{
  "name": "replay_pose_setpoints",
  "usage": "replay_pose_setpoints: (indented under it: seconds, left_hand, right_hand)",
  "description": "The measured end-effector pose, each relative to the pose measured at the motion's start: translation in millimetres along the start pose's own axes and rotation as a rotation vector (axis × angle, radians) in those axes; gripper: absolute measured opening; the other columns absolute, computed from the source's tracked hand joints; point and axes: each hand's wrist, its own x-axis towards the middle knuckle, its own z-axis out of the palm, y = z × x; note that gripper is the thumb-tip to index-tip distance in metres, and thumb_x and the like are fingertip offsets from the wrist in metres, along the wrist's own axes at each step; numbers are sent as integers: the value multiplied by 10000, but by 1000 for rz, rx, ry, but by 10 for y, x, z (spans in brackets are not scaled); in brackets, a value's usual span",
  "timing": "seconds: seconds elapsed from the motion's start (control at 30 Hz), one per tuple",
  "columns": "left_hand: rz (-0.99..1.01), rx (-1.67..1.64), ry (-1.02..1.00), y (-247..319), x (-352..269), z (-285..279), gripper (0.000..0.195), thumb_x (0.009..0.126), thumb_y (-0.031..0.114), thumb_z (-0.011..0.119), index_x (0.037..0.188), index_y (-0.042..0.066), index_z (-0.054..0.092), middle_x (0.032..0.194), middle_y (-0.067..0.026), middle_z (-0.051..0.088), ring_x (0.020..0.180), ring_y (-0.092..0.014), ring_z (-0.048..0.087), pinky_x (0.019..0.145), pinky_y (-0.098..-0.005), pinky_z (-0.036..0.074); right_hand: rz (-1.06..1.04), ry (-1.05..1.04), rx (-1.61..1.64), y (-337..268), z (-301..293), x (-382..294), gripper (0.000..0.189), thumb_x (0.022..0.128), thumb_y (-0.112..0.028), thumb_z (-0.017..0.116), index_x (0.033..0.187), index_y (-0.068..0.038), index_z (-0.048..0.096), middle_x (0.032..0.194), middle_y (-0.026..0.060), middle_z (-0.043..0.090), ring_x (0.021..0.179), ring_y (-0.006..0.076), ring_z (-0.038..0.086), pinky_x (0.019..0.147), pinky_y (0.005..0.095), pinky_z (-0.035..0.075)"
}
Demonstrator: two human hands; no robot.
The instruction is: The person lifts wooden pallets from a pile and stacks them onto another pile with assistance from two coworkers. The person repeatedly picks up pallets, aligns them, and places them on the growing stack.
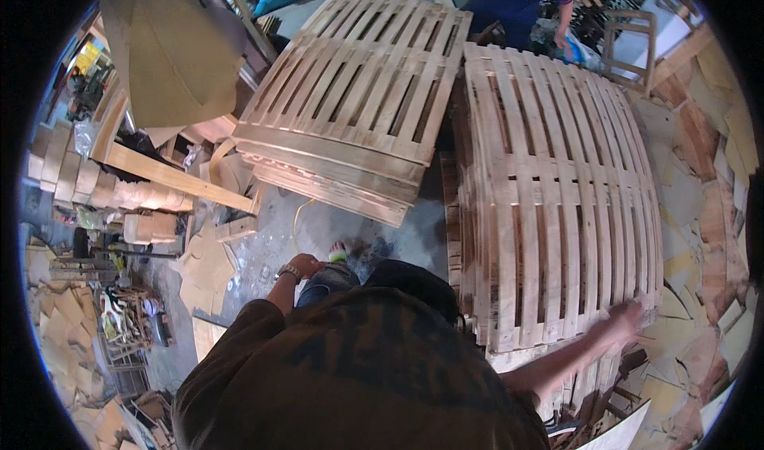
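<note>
My left hand (pixel 305 265), with a wristwatch (pixel 287 271) on its wrist, hangs beside my thigh in blue jeans (pixel 322 284). Its fingers point towards the leg, and whether they hold anything is not clear. To the right, my right hand (pixel 628 318) reaches over the near right corner of a stack of slatted wooden panels (pixel 555 193). That hand is blurred, and its grip on the panel edge cannot be made out. A second stack of slatted wooden panels (pixel 364 80) stands ahead, its near side showing several layers.
Beyond the right stack is a person in blue clothing (pixel 513 8). A large brown sheet (pixel 173 56) rises at the left, above a wooden beam (pixel 179 175). Flat offcuts (pixel 674 354) cover the floor at the right. A yellow cord (pixel 296 226) lies on the concrete floor (pixel 262 253).
</note>
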Motion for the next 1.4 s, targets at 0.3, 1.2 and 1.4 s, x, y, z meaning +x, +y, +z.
replay_pose_setpoints:
  seconds: [0.3,1.2,1.4]
  left_hand:
    - [26,-117,37,-1841,1224,-314,469,886,511,588,953,68,726,774,-146,708,663,-311,695,703,-416,572]
    - [-276,-1941,221,-1050,4204,-2452,892,768,743,636,1342,70,520,1285,-150,559,1151,-307,528,952,-576,422]
    - [-73,-1944,54,-1088,4262,-2411,755,837,720,585,1373,191,535,1322,-103,601,1143,-325,599,890,-500,513]
  right_hand:
    - [533,-1755,64,-734,3458,-2901,535,968,-405,617,1374,-75,504,1122,66,685,833,147,681,698,289,537]
    - [1651,-417,859,-556,5985,-5518,871,779,-809,560,1365,-168,507,1330,87,538,1183,321,531,993,508,461]
    - [1594,-391,881,-735,5911,-5472,898,719,-832,607,1340,-188,534,1300,77,555,1119,289,556,921,462,480]
